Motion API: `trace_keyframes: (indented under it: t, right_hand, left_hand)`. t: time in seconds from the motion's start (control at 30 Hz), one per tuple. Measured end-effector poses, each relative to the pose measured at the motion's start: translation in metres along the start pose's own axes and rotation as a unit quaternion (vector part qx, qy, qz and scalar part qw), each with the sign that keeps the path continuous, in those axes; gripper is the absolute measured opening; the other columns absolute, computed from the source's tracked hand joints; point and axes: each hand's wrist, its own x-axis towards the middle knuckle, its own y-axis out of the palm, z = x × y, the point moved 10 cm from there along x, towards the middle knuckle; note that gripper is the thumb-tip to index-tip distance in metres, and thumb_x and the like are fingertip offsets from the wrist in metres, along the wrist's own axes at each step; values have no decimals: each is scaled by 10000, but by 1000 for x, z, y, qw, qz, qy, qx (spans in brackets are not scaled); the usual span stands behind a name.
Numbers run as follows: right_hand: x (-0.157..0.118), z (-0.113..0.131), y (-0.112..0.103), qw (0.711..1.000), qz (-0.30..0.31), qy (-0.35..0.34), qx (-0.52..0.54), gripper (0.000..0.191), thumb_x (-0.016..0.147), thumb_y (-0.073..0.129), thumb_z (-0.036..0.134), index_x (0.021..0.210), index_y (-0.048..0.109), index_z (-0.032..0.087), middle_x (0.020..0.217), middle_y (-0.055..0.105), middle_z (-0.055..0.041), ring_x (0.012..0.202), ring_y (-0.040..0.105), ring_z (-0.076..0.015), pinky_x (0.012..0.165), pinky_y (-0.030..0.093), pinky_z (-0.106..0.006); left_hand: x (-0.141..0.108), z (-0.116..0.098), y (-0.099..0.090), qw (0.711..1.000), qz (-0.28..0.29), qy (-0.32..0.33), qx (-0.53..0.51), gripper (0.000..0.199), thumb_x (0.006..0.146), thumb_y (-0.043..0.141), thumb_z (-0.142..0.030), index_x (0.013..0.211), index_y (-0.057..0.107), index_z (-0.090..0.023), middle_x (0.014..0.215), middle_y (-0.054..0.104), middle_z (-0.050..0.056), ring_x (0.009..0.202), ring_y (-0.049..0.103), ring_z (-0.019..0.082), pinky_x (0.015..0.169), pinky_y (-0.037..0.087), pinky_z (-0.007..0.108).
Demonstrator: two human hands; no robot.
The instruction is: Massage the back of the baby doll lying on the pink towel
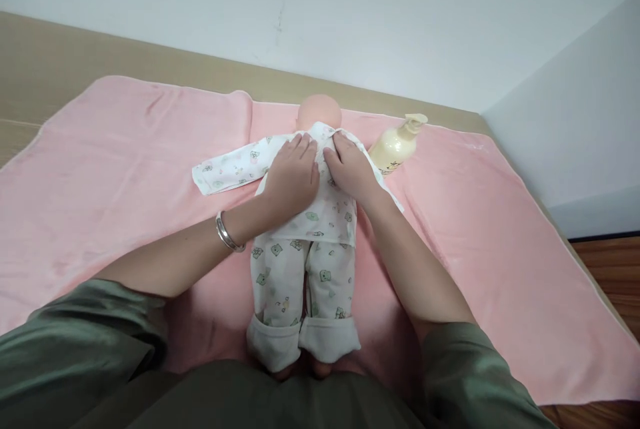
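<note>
A baby doll [320, 111] lies on a pink blanket, its head away from me and its face out of sight. It wears a white printed top [315, 224] and matching trousers [280, 279] with turned-up cuffs. My left hand [294, 179] rests flat on the upper left of the top, fingers stretched toward the collar. On the upper right of the top lies my right hand [351, 169], its fingers extended near the shoulder and the thumb pointing inward. The left sleeve spreads out sideways; the right one is partly hidden behind my forearm.
The pink blanket [500, 249] covers most of a tan surface [150, 56] that meets a white wall [400, 22]. A pale yellow pump bottle [397, 146] leans beside the doll's right shoulder area. Brown wood flooring [607, 269] shows at the far right.
</note>
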Motion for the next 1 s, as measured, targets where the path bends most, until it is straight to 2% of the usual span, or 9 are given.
trace_keyframes:
  t: [0.07, 0.17, 0.27, 0.37, 0.43, 0.53, 0.63, 0.87, 1.0]
  right_hand:
    - [-2, 4, 2, 1000, 19, 9, -1, 465, 1032, 359, 273, 1396, 556, 62, 1495, 582, -200, 1421, 524, -320, 1230, 406, -511]
    - [-20, 27, 7, 998, 48, 23, -43, 513, 1029, 377, 223, 1468, 489, -16, 1561, 505, -239, 1486, 455, -349, 1262, 366, -509]
    - [-43, 57, 13, 993, 41, 13, -110, 568, 1036, 386, 192, 1545, 393, -60, 1627, 398, -271, 1555, 343, -395, 1291, 316, -534]
    - [-50, 70, 18, 990, 22, -10, -140, 564, 1045, 372, 179, 1565, 384, -39, 1647, 359, -271, 1566, 306, -427, 1288, 296, -585]
    - [-40, 62, 20, 994, 28, -13, -107, 553, 1066, 339, 216, 1560, 404, -23, 1647, 373, -252, 1574, 305, -396, 1301, 287, -557]
    - [-17, 30, 21, 999, 38, 24, -30, 580, 1075, 311, 280, 1572, 383, -10, 1671, 349, -216, 1601, 258, -339, 1324, 256, -519]
    - [-3, 7, 18, 998, 16, 59, 1, 616, 1050, 359, 296, 1577, 361, -22, 1691, 303, -216, 1619, 195, -340, 1335, 209, -524]
    - [-9, 7, 21, 998, 3, 60, 4, 621, 1035, 357, 299, 1578, 375, 0, 1686, 330, -192, 1612, 222, -336, 1334, 209, -526]
    - [-9, 6, 20, 998, 15, 56, -13, 635, 1040, 350, 316, 1591, 350, 2, 1693, 314, -192, 1615, 214, -334, 1336, 205, -526]
  left_hand:
    - [2, 1, 1, 1000, 3, 5, -13, 561, 959, 345, -216, 1446, 539, -18, 1575, 509, 220, 1541, 406, 325, 1316, 287, 541]
    - [13, 22, 5, 997, 31, -44, -56, 596, 920, 381, -236, 1464, 545, -54, 1590, 509, 170, 1535, 420, 300, 1332, 269, 507]
    - [22, 46, 4, 988, 33, -118, -91, 627, 901, 389, -262, 1463, 543, -31, 1583, 513, 183, 1523, 436, 307, 1328, 284, 492]
    - [22, 54, 1, 985, 15, -141, -101, 635, 898, 372, -262, 1450, 543, 2, 1567, 523, 207, 1501, 457, 317, 1317, 304, 490]
    - [21, 53, 1, 985, 11, -140, -99, 638, 900, 369, -273, 1449, 545, 1, 1564, 529, 202, 1491, 463, 317, 1315, 305, 491]
    - [19, 49, 2, 987, 7, -132, -93, 636, 897, 388, -293, 1435, 562, -1, 1543, 554, 192, 1473, 478, 309, 1313, 310, 471]
    - [20, 48, 3, 989, -1, -124, -85, 632, 892, 409, -305, 1426, 572, -10, 1531, 568, 183, 1464, 486, 305, 1314, 308, 461]
    - [20, 48, 3, 990, -17, -115, -76, 614, 908, 398, -316, 1413, 587, -21, 1505, 595, 176, 1439, 511, 292, 1306, 325, 447]
    - [13, 39, 3, 992, -14, -111, -60, 609, 932, 377, -296, 1438, 565, -13, 1540, 560, 189, 1480, 470, 328, 1308, 308, 514]
